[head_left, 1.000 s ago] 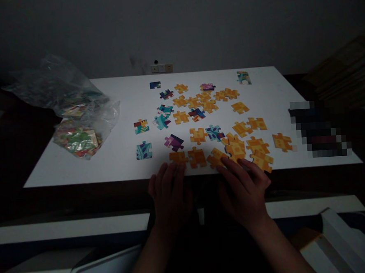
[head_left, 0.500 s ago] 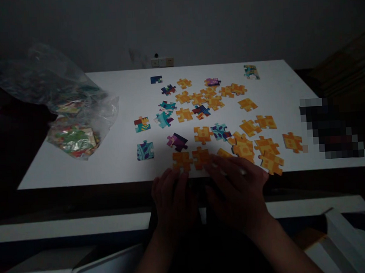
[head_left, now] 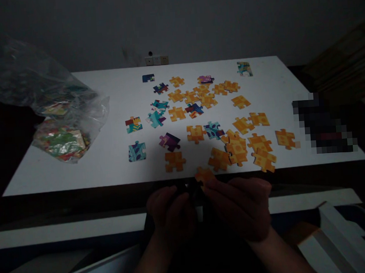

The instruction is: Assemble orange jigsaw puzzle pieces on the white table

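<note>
My right hand (head_left: 239,207) pinches an orange puzzle piece (head_left: 205,176) at the table's near edge, with the piece held between thumb and fingers. Curled just left of it is my left hand (head_left: 171,213); its fingers are closed, and darkness hides whatever may be in them. An orange piece (head_left: 175,161) lies on the table beyond my left hand. Past my right hand lie another orange piece (head_left: 219,158) and an overlapping heap of orange pieces (head_left: 236,147). A purple piece (head_left: 169,142) and a teal leaf-patterned piece (head_left: 137,151) rest further left.
The white table (head_left: 110,169) carries several more orange and coloured pieces toward its far side. Clear plastic bags (head_left: 68,137) with puzzle pieces inside sit at the left. A blurred dark object (head_left: 324,123) is at the right edge. Below the table runs a white ledge (head_left: 67,230).
My right hand has lifted an orange piece off the table and drawn it toward me. My left hand has pulled back from the orange piece near it, and its fingers have curled in.
</note>
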`<state>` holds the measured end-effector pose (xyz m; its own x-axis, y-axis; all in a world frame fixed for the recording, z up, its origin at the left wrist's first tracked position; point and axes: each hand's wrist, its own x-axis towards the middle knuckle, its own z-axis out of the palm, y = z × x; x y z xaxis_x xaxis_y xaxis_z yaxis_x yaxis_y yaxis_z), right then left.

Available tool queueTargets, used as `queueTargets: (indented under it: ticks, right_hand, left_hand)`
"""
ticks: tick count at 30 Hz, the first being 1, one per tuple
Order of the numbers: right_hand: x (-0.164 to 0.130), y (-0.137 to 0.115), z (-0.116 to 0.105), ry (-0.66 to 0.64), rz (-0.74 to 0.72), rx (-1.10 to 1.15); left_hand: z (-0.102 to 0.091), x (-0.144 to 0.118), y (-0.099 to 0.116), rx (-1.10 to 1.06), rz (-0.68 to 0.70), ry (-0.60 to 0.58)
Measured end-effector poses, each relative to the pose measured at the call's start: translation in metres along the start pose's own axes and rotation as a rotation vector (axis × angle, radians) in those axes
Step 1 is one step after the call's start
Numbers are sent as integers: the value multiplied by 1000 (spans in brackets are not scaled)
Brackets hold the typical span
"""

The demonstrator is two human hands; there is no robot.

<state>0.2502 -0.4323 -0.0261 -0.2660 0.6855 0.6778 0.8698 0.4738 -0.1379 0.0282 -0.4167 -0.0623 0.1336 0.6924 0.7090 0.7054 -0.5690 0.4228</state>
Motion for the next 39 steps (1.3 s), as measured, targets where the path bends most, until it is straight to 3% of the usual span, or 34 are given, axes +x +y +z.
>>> queueTargets:
  ticks: [3,7,9,11,14,19,21,24,26,29,32,39]
  right_hand:
    - [0,1,-9,-26,-47,132]
    - [1,4,-11,-54,-116,270]
    - [1,6,-9,-51,-122,275]
    - [1,9,-8,-25,-126,292]
    - [3,13,-9,21,-125,333]
    - [9,31,-24,53,-128,267]
    - [8,48,-33,68,-83,179]
    - [0,80,-47,170,88,71]
    - [-10,99,-54,258,203,39]
    - [-27,116,-59,280,343,31]
    - [-38,118,-57,221,379,69]
    - [-34,98,-52,117,298,95]
  left_hand:
    - [-8,-3,18,-378,-214,-165]
    - [-8,3,32,-930,-719,-339]
    - [-6,13,33,-1036,-913,-417]
    - [-5,27,32,-1023,-1017,-504]
    - [-5,52,33,-1009,-990,-582]
    - [-3,88,41,-926,-807,-568]
    - [3,99,41,-853,-744,-525]
    - [22,111,37,-757,-708,-363]
    - [36,114,34,-806,-732,-266]
    - [52,115,33,-917,-787,-234]
    - [59,116,36,-931,-808,-207]
    - [61,119,38,-913,-879,-179]
